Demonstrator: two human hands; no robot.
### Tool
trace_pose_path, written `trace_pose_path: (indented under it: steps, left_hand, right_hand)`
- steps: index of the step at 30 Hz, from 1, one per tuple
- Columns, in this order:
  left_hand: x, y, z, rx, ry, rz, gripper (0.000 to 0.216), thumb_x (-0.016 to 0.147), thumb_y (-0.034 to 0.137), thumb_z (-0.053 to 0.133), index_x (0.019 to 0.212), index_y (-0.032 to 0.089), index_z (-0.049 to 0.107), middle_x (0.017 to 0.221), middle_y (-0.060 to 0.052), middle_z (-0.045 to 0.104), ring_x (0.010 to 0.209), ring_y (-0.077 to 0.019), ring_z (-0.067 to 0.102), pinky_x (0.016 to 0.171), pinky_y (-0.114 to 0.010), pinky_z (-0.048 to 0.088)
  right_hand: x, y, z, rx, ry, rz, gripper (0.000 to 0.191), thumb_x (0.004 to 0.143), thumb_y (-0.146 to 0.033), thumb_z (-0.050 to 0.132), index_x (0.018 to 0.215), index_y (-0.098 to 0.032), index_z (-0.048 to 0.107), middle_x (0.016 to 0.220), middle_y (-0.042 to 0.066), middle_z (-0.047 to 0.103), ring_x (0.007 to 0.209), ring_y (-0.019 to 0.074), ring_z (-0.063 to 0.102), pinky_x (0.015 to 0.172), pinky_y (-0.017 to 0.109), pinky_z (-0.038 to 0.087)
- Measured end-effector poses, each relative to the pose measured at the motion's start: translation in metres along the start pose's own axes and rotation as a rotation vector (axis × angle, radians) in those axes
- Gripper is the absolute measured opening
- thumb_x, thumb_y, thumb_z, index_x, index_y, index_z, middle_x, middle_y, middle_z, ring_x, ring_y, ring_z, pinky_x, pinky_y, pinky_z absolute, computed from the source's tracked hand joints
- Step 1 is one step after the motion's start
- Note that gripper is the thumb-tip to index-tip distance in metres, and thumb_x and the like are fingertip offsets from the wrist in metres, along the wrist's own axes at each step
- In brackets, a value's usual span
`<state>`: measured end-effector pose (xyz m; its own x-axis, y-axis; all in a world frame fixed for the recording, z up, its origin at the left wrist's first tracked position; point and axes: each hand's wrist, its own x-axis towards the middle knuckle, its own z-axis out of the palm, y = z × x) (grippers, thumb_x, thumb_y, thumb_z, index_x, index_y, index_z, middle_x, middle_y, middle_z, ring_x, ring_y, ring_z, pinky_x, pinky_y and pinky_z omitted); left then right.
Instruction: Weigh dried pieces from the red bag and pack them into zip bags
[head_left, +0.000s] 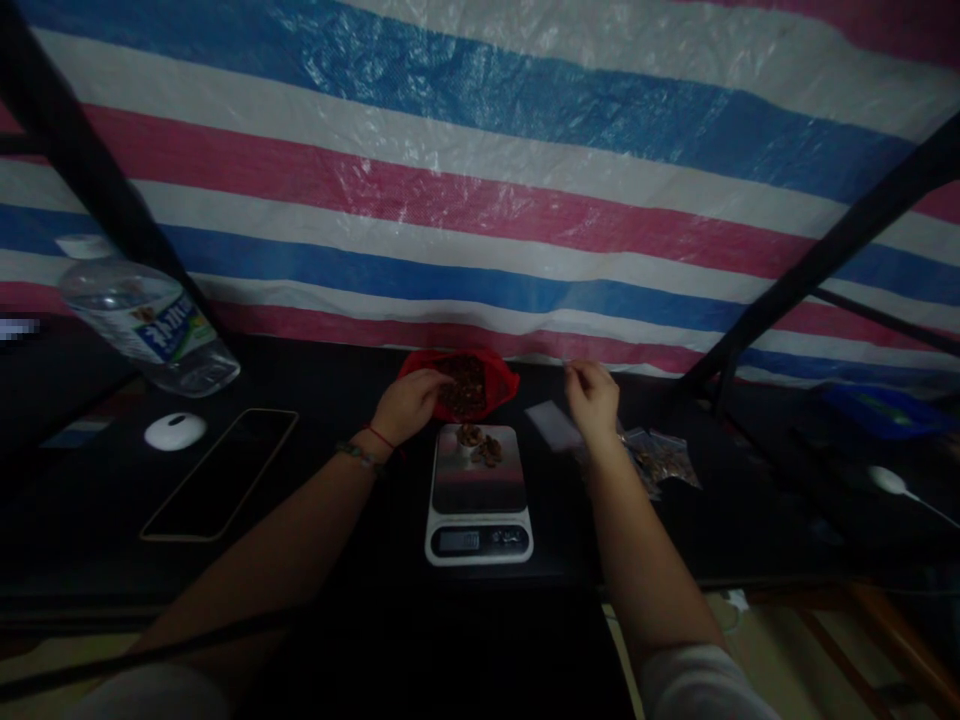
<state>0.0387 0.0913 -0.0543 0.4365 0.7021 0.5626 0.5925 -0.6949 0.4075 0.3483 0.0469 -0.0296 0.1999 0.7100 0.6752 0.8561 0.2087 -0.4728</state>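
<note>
Scale (480, 492) sits central, probably for easy reach, left hand (409, 405) fingers together at the red bag (505, 383), right hand (594, 400) pinched, can't tell on what.

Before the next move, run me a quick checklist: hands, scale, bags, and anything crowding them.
1. Red bag open: ok, dark brown contents show inside.
2. Left hand at the red bag: ok, fingers over its opening; whether they grip anything, cannot tell.
3. Scale loaded: ok, brown pieces sit on its platform.
4. Display readable: cannot tell, lit but too small to trust.
5. Right hand free: cannot tell, fingertips close together beyond the filled clear bags.
6. Phone apart from the scale: ok, off to its left.
</note>
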Motion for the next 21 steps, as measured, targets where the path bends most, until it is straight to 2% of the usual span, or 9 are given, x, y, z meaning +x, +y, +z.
trace_pose_path:
  steps: [1, 3, 5, 8, 10, 12, 14, 17, 21]
  left_hand:
    - [-0.001, 0.002, -0.002, -0.016, 0.065, -0.015, 0.034, 0.089, 0.017, 0.034, 0.11, 0.017, 0.061, 0.109, -0.007, 0.066, 0.102, -0.0172, 0.06, 0.094, -0.034, 0.047]
    - [-0.002, 0.008, -0.007, -0.023, 0.186, -0.009, 0.036, 0.091, 0.019, 0.032, 0.117, 0.017, 0.057, 0.114, -0.008, 0.064, 0.106, -0.0177, 0.059, 0.097, -0.035, 0.045]
    - [-0.003, 0.017, -0.01, 0.004, 0.253, 0.08, 0.037, 0.091, 0.025, 0.036, 0.124, 0.016, 0.051, 0.121, -0.011, 0.06, 0.114, -0.0208, 0.054, 0.101, -0.039, 0.042]
    - [-0.003, 0.032, -0.01, 0.038, 0.283, 0.278, 0.048, 0.087, 0.032, 0.049, 0.132, 0.016, 0.043, 0.13, -0.013, 0.054, 0.121, -0.0255, 0.048, 0.103, -0.044, 0.04]
    - [-0.003, 0.039, -0.008, 0.053, 0.306, 0.357, 0.051, 0.084, 0.031, 0.056, 0.132, 0.018, 0.043, 0.132, -0.014, 0.052, 0.121, -0.0262, 0.048, 0.101, -0.045, 0.041]
    - [-0.002, 0.041, -0.005, 0.067, 0.341, 0.381, 0.047, 0.083, 0.026, 0.059, 0.128, 0.02, 0.047, 0.131, -0.014, 0.052, 0.119, -0.0259, 0.05, 0.099, -0.045, 0.043]
    - [-0.001, 0.038, -0.005, 0.083, 0.393, 0.38, 0.036, 0.081, 0.023, 0.061, 0.117, 0.021, 0.055, 0.129, -0.012, 0.054, 0.118, -0.0257, 0.051, 0.097, -0.046, 0.043]
    - [0.0, 0.032, -0.007, 0.101, 0.433, 0.365, 0.025, 0.078, 0.024, 0.065, 0.103, 0.022, 0.061, 0.13, -0.011, 0.053, 0.117, -0.0261, 0.05, 0.096, -0.046, 0.043]
    - [0.001, 0.03, -0.01, 0.086, 0.399, 0.375, 0.026, 0.079, 0.025, 0.065, 0.104, 0.022, 0.062, 0.134, -0.011, 0.05, 0.119, -0.0267, 0.049, 0.096, -0.047, 0.043]
  right_hand:
    - [-0.001, -0.007, -0.002, 0.104, 0.062, -0.041, 0.025, 0.088, -0.033, 0.046, 0.09, -0.019, 0.067, 0.09, 0.009, 0.068, 0.088, 0.021, 0.062, 0.081, 0.033, 0.049]
    - [-0.006, -0.023, -0.003, 0.267, 0.088, -0.109, 0.022, 0.089, -0.033, 0.047, 0.088, -0.02, 0.065, 0.088, 0.007, 0.067, 0.086, 0.02, 0.062, 0.079, 0.033, 0.05]
    - [-0.013, -0.041, -0.001, 0.343, 0.017, -0.224, 0.02, 0.09, -0.03, 0.047, 0.088, -0.022, 0.065, 0.089, 0.006, 0.066, 0.088, 0.0195, 0.062, 0.08, 0.034, 0.05]
    - [-0.019, -0.066, 0.005, 0.385, -0.136, -0.492, 0.019, 0.089, -0.022, 0.048, 0.093, -0.023, 0.066, 0.095, 0.006, 0.066, 0.094, 0.0198, 0.061, 0.084, 0.037, 0.05]
    - [-0.017, -0.08, 0.01, 0.4, -0.222, -0.631, 0.021, 0.089, -0.018, 0.047, 0.096, -0.024, 0.066, 0.096, 0.006, 0.066, 0.095, 0.02, 0.06, 0.084, 0.038, 0.05]
    - [-0.013, -0.09, 0.013, 0.4, -0.298, -0.708, 0.023, 0.089, -0.016, 0.045, 0.097, -0.023, 0.066, 0.096, 0.007, 0.066, 0.095, 0.02, 0.059, 0.084, 0.038, 0.049]
    - [-0.009, -0.096, 0.017, 0.401, -0.35, -0.731, 0.023, 0.09, -0.016, 0.045, 0.096, -0.022, 0.066, 0.095, 0.007, 0.066, 0.092, 0.0196, 0.059, 0.082, 0.037, 0.05]
    - [-0.005, -0.101, 0.021, 0.418, -0.391, -0.682, 0.022, 0.091, -0.018, 0.046, 0.095, -0.022, 0.067, 0.092, 0.007, 0.067, 0.09, 0.0188, 0.06, 0.081, 0.035, 0.05]
    - [-0.004, -0.105, 0.027, 0.449, -0.422, -0.594, 0.019, 0.091, -0.022, 0.05, 0.092, -0.022, 0.069, 0.089, 0.005, 0.067, 0.089, 0.0178, 0.061, 0.082, 0.034, 0.05]
